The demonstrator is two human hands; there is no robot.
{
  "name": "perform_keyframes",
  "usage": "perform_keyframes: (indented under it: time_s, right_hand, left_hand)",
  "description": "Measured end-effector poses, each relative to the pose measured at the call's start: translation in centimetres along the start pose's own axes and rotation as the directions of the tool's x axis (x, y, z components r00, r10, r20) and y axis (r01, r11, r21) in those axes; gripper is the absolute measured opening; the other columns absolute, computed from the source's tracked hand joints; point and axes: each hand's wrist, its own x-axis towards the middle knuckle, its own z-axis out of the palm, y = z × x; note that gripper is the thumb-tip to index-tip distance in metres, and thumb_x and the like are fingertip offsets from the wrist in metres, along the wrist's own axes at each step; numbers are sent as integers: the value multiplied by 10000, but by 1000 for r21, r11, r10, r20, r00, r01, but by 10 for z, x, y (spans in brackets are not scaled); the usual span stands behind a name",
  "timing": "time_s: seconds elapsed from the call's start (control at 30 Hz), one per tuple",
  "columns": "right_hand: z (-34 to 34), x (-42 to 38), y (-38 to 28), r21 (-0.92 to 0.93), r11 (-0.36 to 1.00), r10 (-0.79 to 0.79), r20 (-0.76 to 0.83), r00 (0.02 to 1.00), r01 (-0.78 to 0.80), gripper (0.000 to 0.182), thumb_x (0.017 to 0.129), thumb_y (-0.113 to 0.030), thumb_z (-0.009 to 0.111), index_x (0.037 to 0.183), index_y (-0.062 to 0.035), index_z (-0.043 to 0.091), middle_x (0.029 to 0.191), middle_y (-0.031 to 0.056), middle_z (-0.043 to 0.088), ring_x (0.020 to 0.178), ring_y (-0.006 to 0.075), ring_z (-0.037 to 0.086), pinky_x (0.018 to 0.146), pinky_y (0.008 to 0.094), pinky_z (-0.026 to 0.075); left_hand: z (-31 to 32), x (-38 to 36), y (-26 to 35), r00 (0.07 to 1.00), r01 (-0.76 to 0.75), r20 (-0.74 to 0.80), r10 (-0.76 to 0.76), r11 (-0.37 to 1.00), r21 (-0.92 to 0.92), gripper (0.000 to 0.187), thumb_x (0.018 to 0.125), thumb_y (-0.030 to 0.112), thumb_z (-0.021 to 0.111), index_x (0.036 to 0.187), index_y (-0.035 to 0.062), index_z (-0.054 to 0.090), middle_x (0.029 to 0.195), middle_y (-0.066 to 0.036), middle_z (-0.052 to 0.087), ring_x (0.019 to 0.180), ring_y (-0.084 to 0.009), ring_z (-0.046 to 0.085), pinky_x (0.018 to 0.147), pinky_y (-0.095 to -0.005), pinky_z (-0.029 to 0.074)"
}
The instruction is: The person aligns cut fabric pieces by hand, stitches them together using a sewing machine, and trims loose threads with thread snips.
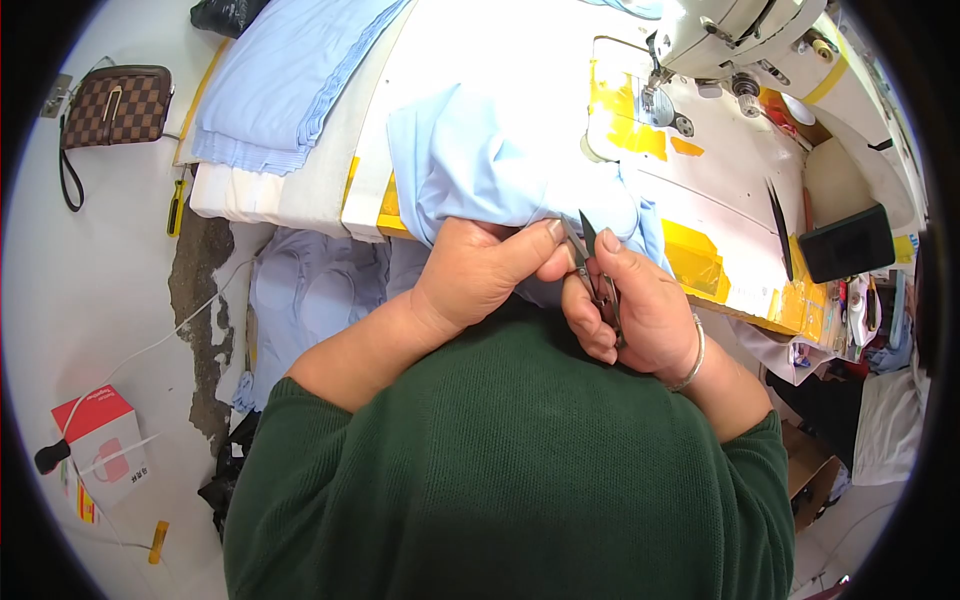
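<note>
Light blue fabric (450, 160) lies bunched over the table's front edge. My left hand (480, 265) is closed on it, with thumb and fingertips pinching the cloth near the blades. In my right hand (640, 300) is a pair of thread snips (592, 265), its two dark pointed blades apart and aimed up at the pinched fabric. A bracelet circles my right wrist. Whether a thread lies between the blades is too small to make out.
A sewing machine (730, 45) stands at the back right. Folded blue cloth (290, 80) is stacked at the left. Black tweezers (780, 230) and a phone (847, 244) are on the right. A checked pouch (117, 105) and yellow-handled screwdriver (176, 207) are at far left.
</note>
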Motion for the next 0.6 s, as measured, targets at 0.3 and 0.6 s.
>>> perform_keyframes:
  time_s: [0.3,0.6]
  right_hand:
    - [-1,0,1,-14,1000,-2,11,1000,3,550,1054,-464,260,1131,-2,547,590,31,473,415,100,364,385,237,340]
    - [-1,0,3,-38,998,-41,6,999,41,554,1052,-467,264,1117,6,544,589,33,473,411,101,365,382,236,346]
  left_hand:
    - [-1,-1,-2,1000,-2,0,2,1000,-11,160,933,22,561,1080,-1,621,927,3,635,858,-74,578,782,-246,478]
    - [0,0,3,998,-6,59,8,999,-39,138,938,21,544,1045,4,629,841,19,615,788,-62,557,732,-234,467]
